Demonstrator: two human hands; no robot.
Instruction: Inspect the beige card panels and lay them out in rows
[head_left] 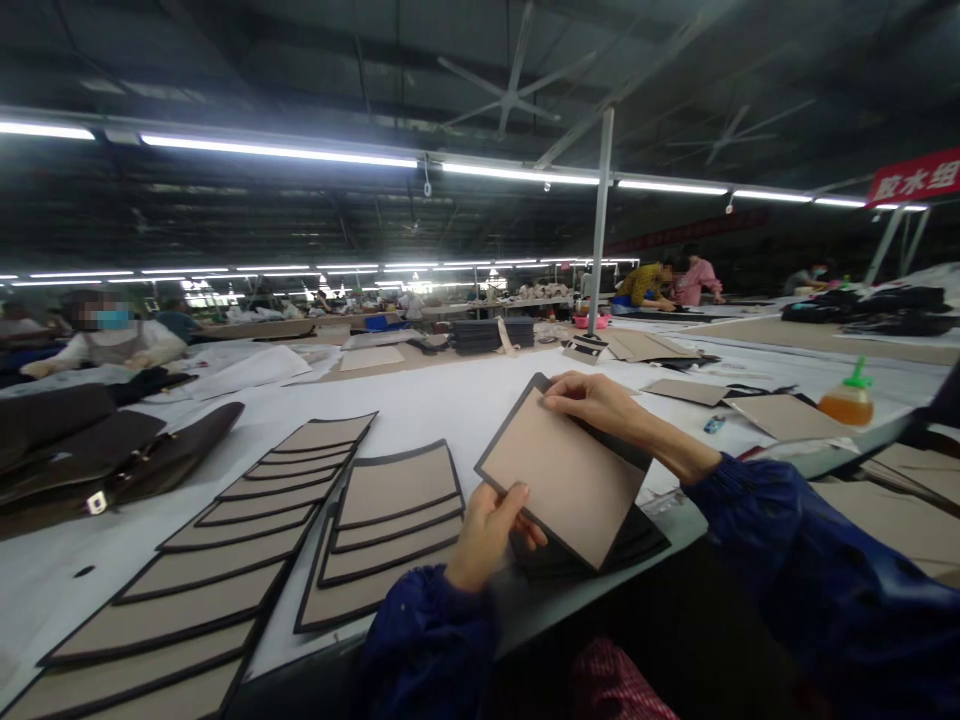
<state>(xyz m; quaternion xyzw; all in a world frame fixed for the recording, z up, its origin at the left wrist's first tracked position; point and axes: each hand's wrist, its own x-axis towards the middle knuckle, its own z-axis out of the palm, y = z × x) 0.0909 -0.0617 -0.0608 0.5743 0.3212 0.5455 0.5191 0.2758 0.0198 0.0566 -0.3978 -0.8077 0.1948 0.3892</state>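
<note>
Between my hands I hold a beige panel (566,475) with a dark border, tilted above the table's front edge. My left hand (487,530) grips its lower left edge, thumb on the face. At the upper edge, my right hand (600,405) pinches the border between thumb and fingers. Dark sheets (630,545) lie partly hidden beneath the held panel. Just left of my hands is a short overlapping row of similar panels (401,485). Farther left runs a longer overlapping row of bordered panels (210,565).
Dark brown pieces with a metal fitting (96,502) lie at the left. To the right are loose beige panels (787,415) and a bottle of amber liquid with a green top (847,400). A metal post (601,220) rises from the table. Other people work farther back.
</note>
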